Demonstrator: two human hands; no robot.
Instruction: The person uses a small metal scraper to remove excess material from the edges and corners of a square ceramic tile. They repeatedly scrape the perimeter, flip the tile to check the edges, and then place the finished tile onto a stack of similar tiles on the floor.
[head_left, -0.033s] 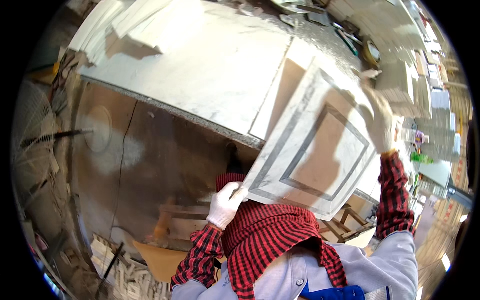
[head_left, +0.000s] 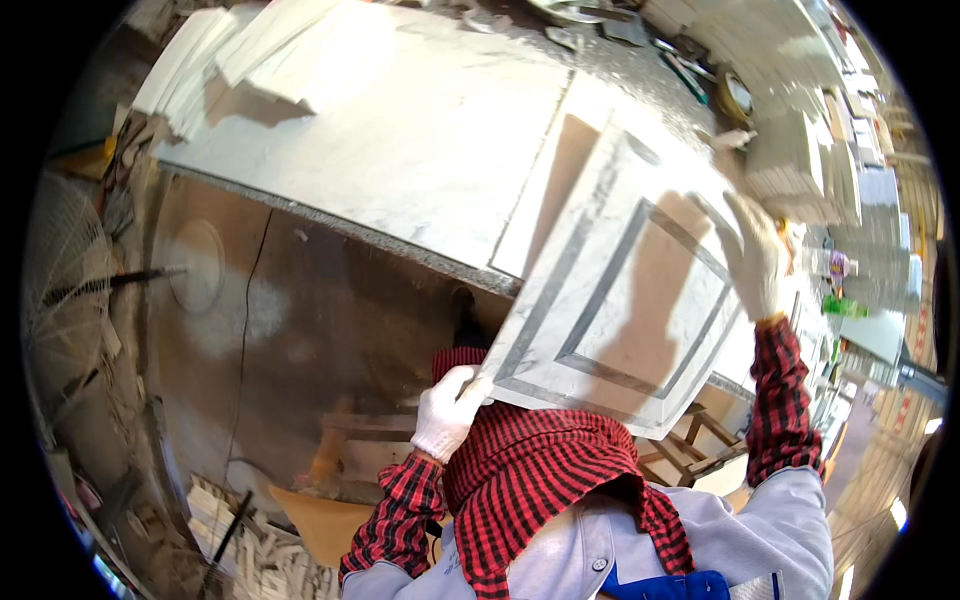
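A square marble panel (head_left: 588, 270), white with grey inlaid borders forming a frame within a frame, lies tilted over the near edge of the work table. My left hand (head_left: 449, 408), in a white knit glove, grips its lower left corner with the thumb on top. Over the panel's right side is my gloved right hand (head_left: 752, 250), its fingers stretched out toward the surface. Whether those fingertips touch the stone I cannot tell. A shadow of my head and hand falls across the panel's middle.
The table carries a large white marble slab (head_left: 400, 120), with stacked white strips (head_left: 190, 75) at its far left. Tools and a tape roll (head_left: 735, 95) lie at the back right, near tile stacks (head_left: 790, 165) and bottles (head_left: 845, 305). A fan (head_left: 75, 265) stands left; stone offcuts (head_left: 270, 545) lie below.
My right hand has shifted slightly, its fingers now lower and farther over the panel. My left hand keeps its grip on the corner.
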